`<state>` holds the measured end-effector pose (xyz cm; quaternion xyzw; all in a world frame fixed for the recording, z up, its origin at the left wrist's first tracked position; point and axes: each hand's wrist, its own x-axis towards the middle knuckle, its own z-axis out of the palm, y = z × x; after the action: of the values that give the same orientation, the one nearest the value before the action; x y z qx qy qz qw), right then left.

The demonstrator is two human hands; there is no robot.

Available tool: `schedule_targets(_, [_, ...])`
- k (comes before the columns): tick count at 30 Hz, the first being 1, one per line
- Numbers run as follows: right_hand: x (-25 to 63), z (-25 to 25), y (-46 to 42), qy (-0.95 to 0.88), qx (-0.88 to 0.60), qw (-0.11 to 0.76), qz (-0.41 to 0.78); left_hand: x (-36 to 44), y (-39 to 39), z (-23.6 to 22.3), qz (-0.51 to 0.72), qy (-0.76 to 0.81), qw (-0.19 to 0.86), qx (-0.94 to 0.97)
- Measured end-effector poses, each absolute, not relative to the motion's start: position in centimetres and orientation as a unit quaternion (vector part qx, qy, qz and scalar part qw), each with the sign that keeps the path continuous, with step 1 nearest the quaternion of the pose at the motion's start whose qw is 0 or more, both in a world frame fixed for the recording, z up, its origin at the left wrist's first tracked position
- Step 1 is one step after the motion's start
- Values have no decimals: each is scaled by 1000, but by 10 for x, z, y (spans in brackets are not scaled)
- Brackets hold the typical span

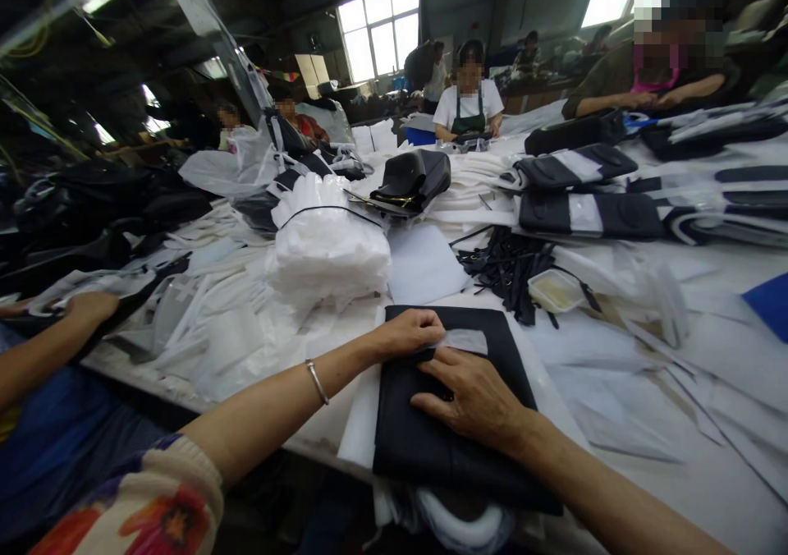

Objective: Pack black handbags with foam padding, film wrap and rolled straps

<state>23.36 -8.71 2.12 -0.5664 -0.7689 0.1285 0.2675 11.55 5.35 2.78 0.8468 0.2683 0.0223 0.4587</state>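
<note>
A flat black leather-like bag [424, 432] lies in front of me on a white sheet, near the table's front edge. Across its upper part runs a pale translucent strip [466, 341]. My left hand [410, 333] is closed at the strip's left end, fingers curled around it; a bracelet circles that wrist. My right hand [477, 395] rests on the bag just below the strip, its thumb and fingers apart. A white padded loop [465, 526] wrapped in clear film hangs under the bag's near edge.
Beyond the bag stands a banded stack of white foam sheets [326, 243]. Black straps [510, 268] and a small tray [556, 291] lie to its right, with wrapped black bags [591, 214] behind. A neighbour's arm [67, 325] reaches in at left; other people sit across the table.
</note>
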Motion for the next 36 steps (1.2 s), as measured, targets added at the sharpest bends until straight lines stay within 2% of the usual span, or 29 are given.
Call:
schedule_targets(8, [230,28,-85,-771,-574,236,145,125,41,12,40,265,332,904])
schedule_targets(12, [250,59,-87,-754,-560,225,259,124,35,13,52,247,290,923])
schedule_targets(14, [277,73,-95,-701,-588,233,330,123,32,13,58,233,248,939])
schedule_targets(16, [312,79,-111,-611,-674,224,351,122,29,13,67,218,201,953])
schedule_targets(19, [362,73,-147,-460,-802,145,351,122,27,10,87,194,165,963])
schedule_targets(21, [381,60,-170,-381,-824,125,400,123,27,8,99,174,151,968])
schedule_targets(26, [383,26,-204,-277,-824,169,464,124,29,6,103,83,131,982])
schedule_targets(32, [352,14,-224,-262,-715,329,558,123,33,3,107,51,148,982])
schedule_targets(36, [336,10,-212,-220,-717,405,523,124,33,-1,110,52,166,979])
